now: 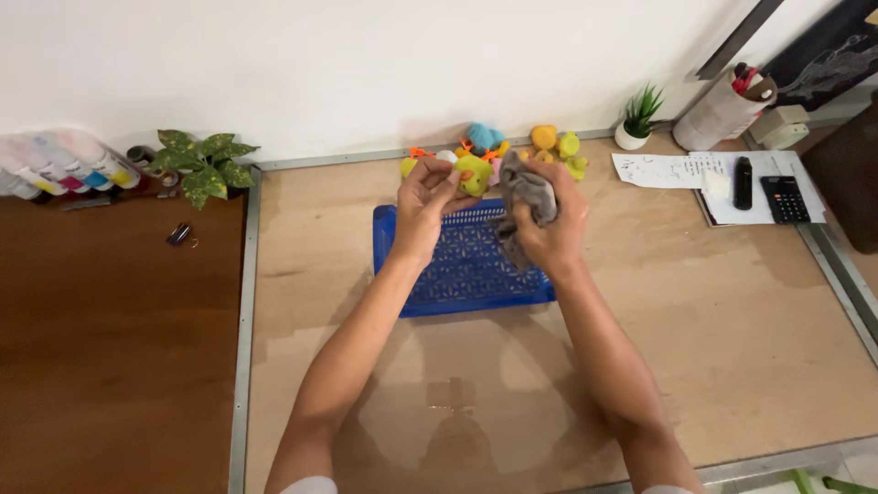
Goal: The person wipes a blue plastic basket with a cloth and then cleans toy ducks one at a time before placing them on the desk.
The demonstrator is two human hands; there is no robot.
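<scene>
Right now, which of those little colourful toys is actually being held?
The yellow-green toy, pinched in the left hand above the blue basket. The other toys lie loose by the wall; the right hand grips a grey cloth.

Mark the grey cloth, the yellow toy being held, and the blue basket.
grey cloth (529, 194), head view, bunched middle above the right hand.
yellow toy (475, 174), head view, its body.
blue basket (457, 265), head view, bare lattice floor.
</scene>
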